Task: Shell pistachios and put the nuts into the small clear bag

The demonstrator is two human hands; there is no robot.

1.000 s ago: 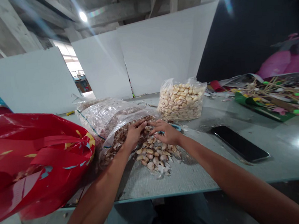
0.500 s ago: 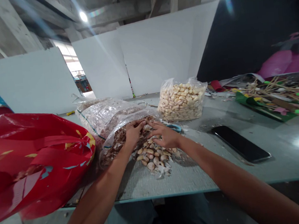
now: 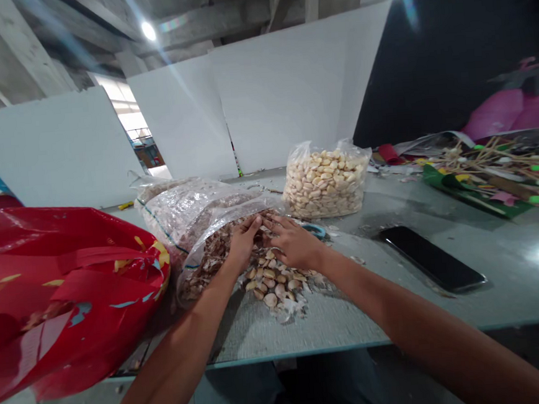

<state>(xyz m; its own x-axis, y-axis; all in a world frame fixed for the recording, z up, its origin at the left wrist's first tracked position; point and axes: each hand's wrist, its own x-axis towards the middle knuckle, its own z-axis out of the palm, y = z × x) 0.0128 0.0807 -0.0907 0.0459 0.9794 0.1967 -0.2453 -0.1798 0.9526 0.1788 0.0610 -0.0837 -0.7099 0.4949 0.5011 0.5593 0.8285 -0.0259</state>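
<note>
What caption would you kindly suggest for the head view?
Hands close together at a pile of cloves, beside an open bag of skins.

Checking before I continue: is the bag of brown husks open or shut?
Open: the bag gapes beside the left hand, exposing brown husks.

Workshop | bare concrete beams (image 3: 24, 44) | white partition panels (image 3: 289, 94) | cluttered worktable (image 3: 363, 322)

Two ceiling lamps (image 3: 148, 31) streak your dim view, white light fills the opening (image 3: 131, 116) behind, glare whitens your tabletop (image 3: 505, 300) at right, your hands (image 3: 297, 243) look slightly soft, and the far right is dark, stretched and blurry
</note>
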